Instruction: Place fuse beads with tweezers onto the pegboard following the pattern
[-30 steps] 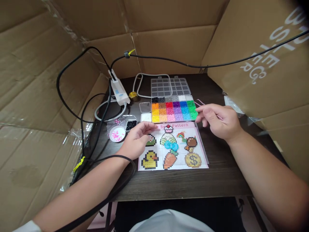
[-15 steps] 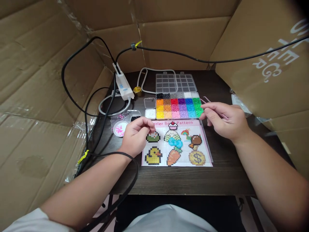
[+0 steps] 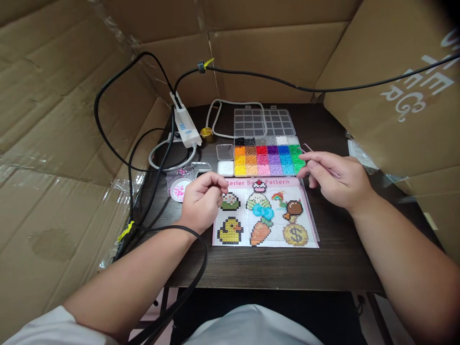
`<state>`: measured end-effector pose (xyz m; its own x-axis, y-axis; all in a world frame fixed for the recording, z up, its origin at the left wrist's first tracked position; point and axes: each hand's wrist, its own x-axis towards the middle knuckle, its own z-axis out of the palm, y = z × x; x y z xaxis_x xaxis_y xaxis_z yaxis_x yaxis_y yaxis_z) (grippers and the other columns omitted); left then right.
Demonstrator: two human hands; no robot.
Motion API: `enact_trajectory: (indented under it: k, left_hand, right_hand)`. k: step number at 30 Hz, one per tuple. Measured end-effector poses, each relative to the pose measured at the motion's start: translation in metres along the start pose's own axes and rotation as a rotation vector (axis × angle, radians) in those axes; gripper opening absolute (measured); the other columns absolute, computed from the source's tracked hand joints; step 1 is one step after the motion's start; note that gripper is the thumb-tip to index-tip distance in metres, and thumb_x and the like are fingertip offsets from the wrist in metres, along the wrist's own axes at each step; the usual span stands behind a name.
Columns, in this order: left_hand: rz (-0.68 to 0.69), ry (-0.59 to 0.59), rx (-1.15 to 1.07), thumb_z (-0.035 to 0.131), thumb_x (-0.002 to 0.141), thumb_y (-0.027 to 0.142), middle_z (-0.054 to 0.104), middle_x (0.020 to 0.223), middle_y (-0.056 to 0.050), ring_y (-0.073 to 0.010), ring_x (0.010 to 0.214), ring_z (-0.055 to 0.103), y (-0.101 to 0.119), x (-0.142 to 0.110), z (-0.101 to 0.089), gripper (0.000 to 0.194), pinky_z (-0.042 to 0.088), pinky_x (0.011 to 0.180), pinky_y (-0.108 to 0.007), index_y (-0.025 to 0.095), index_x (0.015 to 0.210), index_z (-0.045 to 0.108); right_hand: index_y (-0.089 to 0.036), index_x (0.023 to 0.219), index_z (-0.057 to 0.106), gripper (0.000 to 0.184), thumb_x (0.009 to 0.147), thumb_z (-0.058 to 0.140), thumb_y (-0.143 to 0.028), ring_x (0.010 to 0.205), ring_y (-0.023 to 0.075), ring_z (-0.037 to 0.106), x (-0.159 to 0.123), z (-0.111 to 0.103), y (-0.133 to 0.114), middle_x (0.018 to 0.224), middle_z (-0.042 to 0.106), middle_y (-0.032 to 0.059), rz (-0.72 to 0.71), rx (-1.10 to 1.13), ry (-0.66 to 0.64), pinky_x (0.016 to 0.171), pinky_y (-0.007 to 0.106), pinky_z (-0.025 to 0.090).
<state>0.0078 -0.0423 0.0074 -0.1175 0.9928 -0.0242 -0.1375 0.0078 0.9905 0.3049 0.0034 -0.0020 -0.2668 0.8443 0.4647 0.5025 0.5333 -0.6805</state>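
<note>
My left hand [image 3: 201, 202] is curled with thumb and fingertips together, over the upper left of a bead pattern sheet [image 3: 223, 225]. Whatever its fingers may hold is hidden. In my right hand [image 3: 332, 178] is a pair of slim pinkish tweezers [image 3: 307, 148], tips pointing left near the green beads of the sorting box [image 3: 275, 160]. This box has compartments of beads in many colours, and its clear lid [image 3: 262, 122] lies open behind. Bead figures and printed pictures show on the sheet, among them a blue bow [image 3: 262, 211], a duck [image 3: 230, 231] and a carrot [image 3: 260, 232].
Left of the sorting box is a small case of white beads [image 3: 225, 168]. A round dish with pink beads [image 3: 179, 190] stands beside my left hand. A power strip [image 3: 187, 127], a gold-coloured round object [image 3: 206, 134] and black cables [image 3: 204, 244] lie around; one cable crosses my left wrist.
The view has shifted slightly, so things sit a little further right. Both hands keep nearly the same pose, and the tweezers stay in my right hand.
</note>
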Motion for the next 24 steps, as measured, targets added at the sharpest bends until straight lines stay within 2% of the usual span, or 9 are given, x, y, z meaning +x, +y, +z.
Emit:
enact_trajectory:
  k: [4,9,14,18,22,24]
  left_hand:
    - [0.029,0.013,-0.121,0.057,0.060,0.006,0.056,0.062,0.003,-0.0017,0.040,0.034,0.001,-0.001,0.001,0.014,0.023,0.040,-0.017,0.017,0.062,0.066]
    - [0.131,0.003,-0.208,0.056,0.061,0.003,0.054,0.064,0.004,-0.0019,0.040,0.034,0.002,-0.001,0.002,0.017,0.022,0.039,-0.017,0.018,0.061,0.065]
    - [0.166,0.010,-0.223,0.056,0.064,0.004,0.050,0.060,0.005,-0.0027,0.039,0.033,0.000,-0.001,0.002,0.016,0.022,0.038,-0.018,0.019,0.061,0.061]
    - [0.221,-0.022,-0.085,0.052,0.063,0.005,0.046,0.054,0.006,-0.0048,0.040,0.034,-0.004,-0.001,-0.003,0.017,0.024,0.039,-0.020,0.020,0.059,0.058]
    - [0.381,-0.053,0.204,0.046,0.059,0.002,0.050,0.053,0.004,-0.0084,0.049,0.044,-0.004,-0.001,-0.009,0.021,0.029,0.046,-0.023,0.020,0.052,0.056]
    - [0.426,-0.077,0.245,0.044,0.058,0.002,0.051,0.052,0.003,-0.0091,0.051,0.046,-0.003,-0.002,-0.010,0.023,0.030,0.048,-0.024,0.020,0.050,0.055]
  right_hand:
    - [-0.023,0.112,0.074,0.024,0.101,0.055,-0.032,0.047,0.0140,0.061,-0.001,0.000,0.001,0.076,0.077,0.0028,0.004,-0.004,0.014,0.053,0.033,0.055]
    - [-0.024,0.115,0.075,0.026,0.102,0.057,-0.035,0.047,0.0154,0.061,-0.003,0.001,0.003,0.077,0.077,0.0039,0.031,0.034,0.053,0.052,0.035,0.054]
    - [-0.028,0.120,0.075,0.026,0.101,0.060,-0.037,0.057,0.0229,0.071,-0.005,0.002,0.005,0.077,0.078,0.0046,0.060,0.039,0.107,0.053,0.039,0.056]
    - [-0.027,0.123,0.073,0.028,0.098,0.064,-0.035,0.053,0.0205,0.069,-0.004,0.003,0.003,0.086,0.081,0.0056,0.035,-0.011,0.107,0.053,0.040,0.058]
    - [-0.024,0.126,0.072,0.032,0.095,0.067,-0.032,0.058,0.0198,0.072,-0.003,0.004,0.001,0.097,0.082,0.0091,0.006,-0.047,0.106,0.056,0.038,0.062]
    - [-0.025,0.130,0.070,0.035,0.096,0.066,-0.030,0.057,0.0186,0.072,-0.003,0.005,0.002,0.103,0.082,0.0093,0.003,-0.024,0.108,0.055,0.037,0.063]
